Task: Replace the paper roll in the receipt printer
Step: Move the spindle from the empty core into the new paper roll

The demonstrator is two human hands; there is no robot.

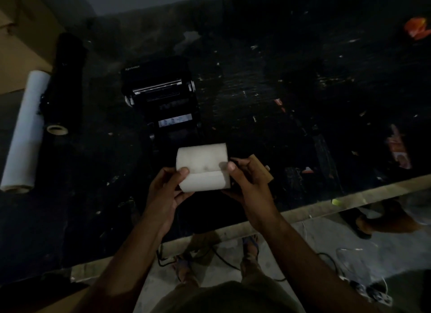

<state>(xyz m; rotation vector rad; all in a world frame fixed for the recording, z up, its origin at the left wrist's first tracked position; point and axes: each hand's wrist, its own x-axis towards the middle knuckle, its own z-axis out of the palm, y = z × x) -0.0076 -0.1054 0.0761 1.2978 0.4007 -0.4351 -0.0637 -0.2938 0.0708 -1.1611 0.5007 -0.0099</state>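
Note:
A white paper roll (203, 165) is held above the dark table, just in front of the black receipt printer (161, 95). My left hand (164, 196) grips the roll's left end with the thumb on top. My right hand (247, 184) holds its right end, thumb pressing the paper's loose flap. The printer's lid stands open, showing a metal bar and the dark paper bay. A small brown card-like piece (262, 170) sits behind my right hand; whether the hand holds it is unclear.
A long white roll (23, 130) and a black roll (63, 84) with a cardboard core lie at the table's left. Scraps litter the black table (303, 102); an orange wrapper (417, 29) lies far right. The table's edge runs diagonally below my hands, with cables on the floor.

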